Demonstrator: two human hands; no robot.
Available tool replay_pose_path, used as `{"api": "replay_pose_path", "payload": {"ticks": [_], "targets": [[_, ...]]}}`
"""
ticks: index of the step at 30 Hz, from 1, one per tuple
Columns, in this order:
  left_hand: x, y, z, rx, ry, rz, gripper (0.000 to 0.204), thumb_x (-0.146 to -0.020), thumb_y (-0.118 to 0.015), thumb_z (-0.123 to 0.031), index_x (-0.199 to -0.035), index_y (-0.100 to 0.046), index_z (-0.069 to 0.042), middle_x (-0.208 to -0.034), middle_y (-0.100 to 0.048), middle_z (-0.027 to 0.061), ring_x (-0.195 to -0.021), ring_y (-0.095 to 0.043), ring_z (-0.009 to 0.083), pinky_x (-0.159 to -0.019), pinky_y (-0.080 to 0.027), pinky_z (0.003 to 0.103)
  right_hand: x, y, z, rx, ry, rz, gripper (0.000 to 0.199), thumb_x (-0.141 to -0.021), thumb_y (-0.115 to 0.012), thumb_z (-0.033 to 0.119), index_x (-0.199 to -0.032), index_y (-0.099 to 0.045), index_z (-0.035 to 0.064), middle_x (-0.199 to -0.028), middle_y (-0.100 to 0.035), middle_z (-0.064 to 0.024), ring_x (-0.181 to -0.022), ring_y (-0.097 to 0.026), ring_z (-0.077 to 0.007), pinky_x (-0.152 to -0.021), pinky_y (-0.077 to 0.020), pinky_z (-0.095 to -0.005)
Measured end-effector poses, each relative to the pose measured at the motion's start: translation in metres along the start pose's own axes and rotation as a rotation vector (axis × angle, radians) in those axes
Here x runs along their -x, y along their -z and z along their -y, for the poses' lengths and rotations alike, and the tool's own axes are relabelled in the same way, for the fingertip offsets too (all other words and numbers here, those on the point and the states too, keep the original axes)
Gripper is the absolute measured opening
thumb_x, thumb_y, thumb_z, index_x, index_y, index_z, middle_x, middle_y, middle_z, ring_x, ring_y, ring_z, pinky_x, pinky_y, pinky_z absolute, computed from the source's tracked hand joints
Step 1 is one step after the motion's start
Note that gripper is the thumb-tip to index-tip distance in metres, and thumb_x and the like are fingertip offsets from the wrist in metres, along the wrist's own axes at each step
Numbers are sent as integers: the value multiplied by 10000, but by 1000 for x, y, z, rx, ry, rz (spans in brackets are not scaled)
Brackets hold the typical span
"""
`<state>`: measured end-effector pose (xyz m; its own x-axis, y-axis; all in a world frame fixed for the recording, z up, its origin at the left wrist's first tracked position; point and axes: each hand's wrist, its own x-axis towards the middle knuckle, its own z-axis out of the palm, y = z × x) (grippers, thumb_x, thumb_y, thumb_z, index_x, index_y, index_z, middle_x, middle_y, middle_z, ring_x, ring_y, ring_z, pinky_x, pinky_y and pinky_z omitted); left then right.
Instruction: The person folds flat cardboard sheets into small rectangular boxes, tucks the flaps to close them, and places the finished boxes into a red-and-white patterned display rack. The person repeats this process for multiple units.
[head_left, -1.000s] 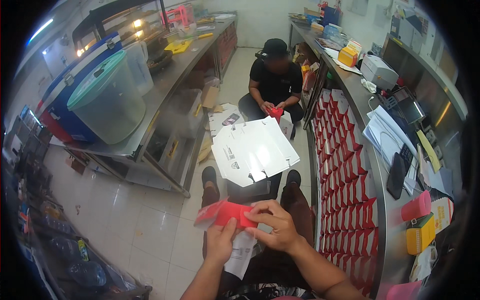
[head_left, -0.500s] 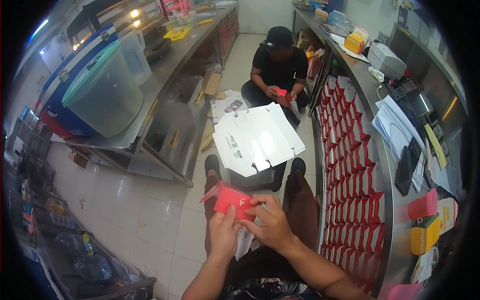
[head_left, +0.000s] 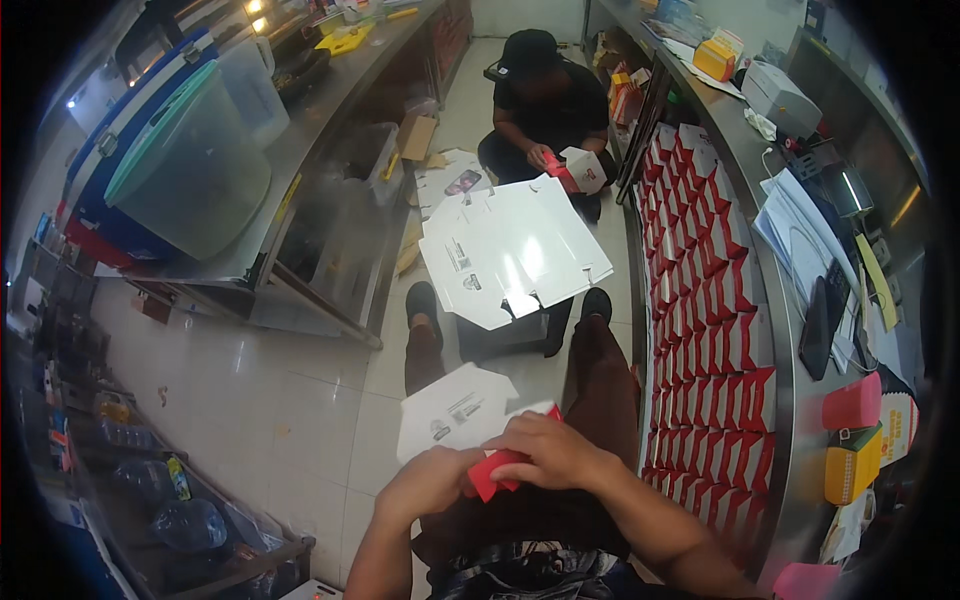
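In front of my lap I hold a red-and-white cardboard box (head_left: pixel 455 412), partly folded. Its broad white panel with small dark print faces up and away from me, and red flaps show between my fingers. My left hand (head_left: pixel 428 484) closes on the near edge of the card, its fingertips partly hidden. Over the red flaps curls my right hand (head_left: pixel 545 452), its fingers bent and pressed on the card. Beyond my hands, a stack of flat white box blanks (head_left: pixel 515 245) rests on a dark low support between my feet.
A person (head_left: pixel 545 110) in a black cap sits on the floor ahead, handling another red-and-white box (head_left: pixel 582 172). Folded boxes (head_left: pixel 705 360) fill the space under the right counter (head_left: pixel 775 430). A steel table (head_left: pixel 340 120) with plastic tubs stands left; bottles (head_left: pixel 190 525) lie lower left.
The box in my hands has turned from its red side to its white panel and come lower, nearer my lap. The other person's box has also turned, showing white.
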<state>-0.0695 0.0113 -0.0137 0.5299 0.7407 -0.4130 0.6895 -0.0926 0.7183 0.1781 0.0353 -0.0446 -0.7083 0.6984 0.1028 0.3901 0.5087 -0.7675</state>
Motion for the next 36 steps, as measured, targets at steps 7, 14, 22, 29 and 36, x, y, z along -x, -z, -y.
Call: {"api": "replay_pose_path", "payload": {"ticks": [7,14,22,29,36], "targets": [[-4,-23,9,-21,28,-199,401,-892,-693,-3,-1271,-569,-47,-910,-690,249,-897,-674,478,-768,-523,524,-3,-46,-6,65,-274,138,435,-961,-696,443,-923,-690,10,-948,-705,-200,-944,-657,-404,-892,-506,-499],[-8,-54,20,-38,-140,-564,556,-912,-686,22,-1427,-488,-52,-1176,-666,232,-1120,-642,397,-958,-525,457,1,-54,-11,149,-264,-38,381,-995,-660,385,-851,-679,33,-864,-708,-183,-893,-663,-397,-807,-496,-530],[-17,-107,2,1533,310,-718,646,-1079,-574,-173,-1585,-172,-183,-1528,-379,206,-1370,-509,358,-1049,-526,566,12,-56,-20,-4,-188,-322,344,-989,-664,349,-807,-631,59,-802,-647,-137,-840,-619,-375,-790,-456,-494],[-31,-145,44,1595,70,-600,566,-1094,-533,-138,-1546,-194,-179,-1379,-498,189,-1167,-651,312,-882,-638,534,26,-85,-18,177,-170,-192,288,-943,-709,330,-910,-644,52,-914,-650,-130,-906,-616,-342,-822,-458,-468],[-41,-158,40,1547,173,-815,536,-1065,-532,-77,-1507,-243,-167,-1296,-539,148,-1092,-656,250,-853,-640,525,34,-116,-31,232,-241,-493,289,-930,-725,299,-1032,-643,41,-1020,-650,-139,-951,-624,-356,-852,-476,-468]]}}
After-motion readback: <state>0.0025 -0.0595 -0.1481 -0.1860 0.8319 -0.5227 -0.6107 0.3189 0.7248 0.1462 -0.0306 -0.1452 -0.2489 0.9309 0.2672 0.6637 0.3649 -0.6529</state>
